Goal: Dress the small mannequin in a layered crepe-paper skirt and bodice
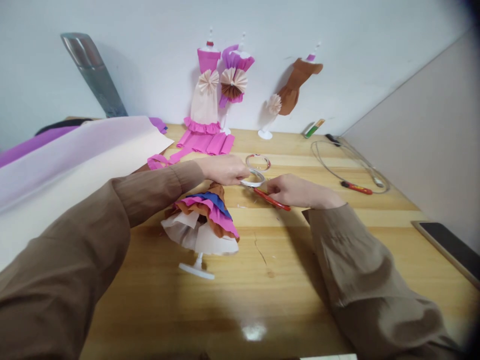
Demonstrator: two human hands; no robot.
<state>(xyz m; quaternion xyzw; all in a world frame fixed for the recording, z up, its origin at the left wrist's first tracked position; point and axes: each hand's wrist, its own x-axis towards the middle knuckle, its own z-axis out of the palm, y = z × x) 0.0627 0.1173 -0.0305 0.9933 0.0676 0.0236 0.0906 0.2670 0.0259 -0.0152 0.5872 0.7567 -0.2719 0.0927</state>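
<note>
My left hand (227, 169) is closed, its fingers on the edge of a roll of tape (257, 183) with a white rim. Just right of it, my right hand (290, 191) grips red-handled scissors (275, 201), whose blades reach toward the roll and are partly hidden. Below my left wrist, a small dress form lies tilted on the table, wearing a layered paper dress (210, 215) in brown, blue, pink and white. Its white stand (197, 270) points toward me. A second tape roll (267, 161) lies just behind the first.
Paper-dressed forms (205, 102) lean against the back wall, with pink pleated paper (213, 143) before them. Large paper sheets (93, 165) cover the left. On the right are a glue stick (314, 129), a red-handled tool with a cable (358, 188) and a phone (450, 245).
</note>
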